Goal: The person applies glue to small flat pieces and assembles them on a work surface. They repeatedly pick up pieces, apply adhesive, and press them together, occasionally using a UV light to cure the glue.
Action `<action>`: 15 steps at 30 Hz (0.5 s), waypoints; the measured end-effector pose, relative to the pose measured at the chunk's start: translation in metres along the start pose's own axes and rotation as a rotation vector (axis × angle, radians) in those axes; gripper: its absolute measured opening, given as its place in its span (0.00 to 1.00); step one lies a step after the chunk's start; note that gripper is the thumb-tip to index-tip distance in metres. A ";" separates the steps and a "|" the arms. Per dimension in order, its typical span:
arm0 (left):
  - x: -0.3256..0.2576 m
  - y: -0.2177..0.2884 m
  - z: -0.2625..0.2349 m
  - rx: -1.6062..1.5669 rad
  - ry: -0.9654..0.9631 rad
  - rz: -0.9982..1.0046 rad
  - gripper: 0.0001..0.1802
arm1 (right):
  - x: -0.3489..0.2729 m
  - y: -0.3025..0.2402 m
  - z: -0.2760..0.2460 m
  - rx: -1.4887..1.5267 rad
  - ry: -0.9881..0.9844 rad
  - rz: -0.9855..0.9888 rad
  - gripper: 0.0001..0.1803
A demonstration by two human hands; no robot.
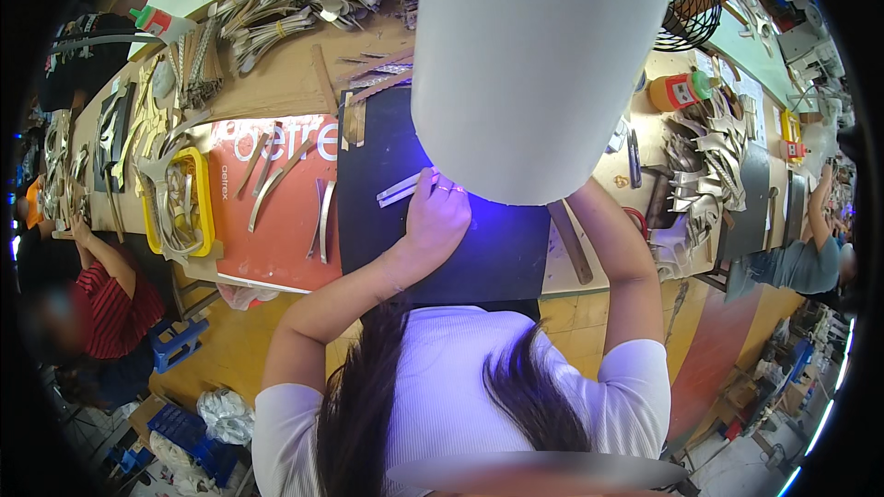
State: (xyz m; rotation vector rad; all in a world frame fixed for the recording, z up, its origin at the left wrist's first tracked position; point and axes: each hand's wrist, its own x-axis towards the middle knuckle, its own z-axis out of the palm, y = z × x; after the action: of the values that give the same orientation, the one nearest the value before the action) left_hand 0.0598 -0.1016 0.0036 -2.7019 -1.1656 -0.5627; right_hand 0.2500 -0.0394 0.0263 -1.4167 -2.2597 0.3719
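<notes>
- Pinching a thin pale strip of shoe-strap material [403,188], the left hand [440,216] has its fingers closed on one end, resting on the black rectangular mat [368,212] on the wooden worktop [276,83].
- Right hand is hidden behind the big white lamp shade [534,64], so can't tell its grip.
- More curved strips lie on the orange-red board [276,248], just left of the mat.
- Yellow plastic tray [204,212] sits further left.
</notes>
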 end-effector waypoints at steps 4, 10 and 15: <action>-0.001 0.003 0.000 0.024 -0.112 0.057 0.20 | 0.001 0.000 0.001 0.001 0.012 0.001 0.15; 0.003 0.003 0.003 -0.019 -0.165 0.104 0.21 | 0.007 0.013 -0.009 0.089 0.096 0.042 0.15; 0.000 -0.005 0.002 0.005 -0.168 0.084 0.22 | -0.028 0.069 -0.061 0.108 0.225 0.414 0.11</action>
State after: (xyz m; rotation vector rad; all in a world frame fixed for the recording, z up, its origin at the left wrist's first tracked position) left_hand 0.0561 -0.0978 0.0020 -2.8242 -1.0808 -0.3267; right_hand 0.3448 -0.0349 0.0416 -1.7689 -1.7385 0.4312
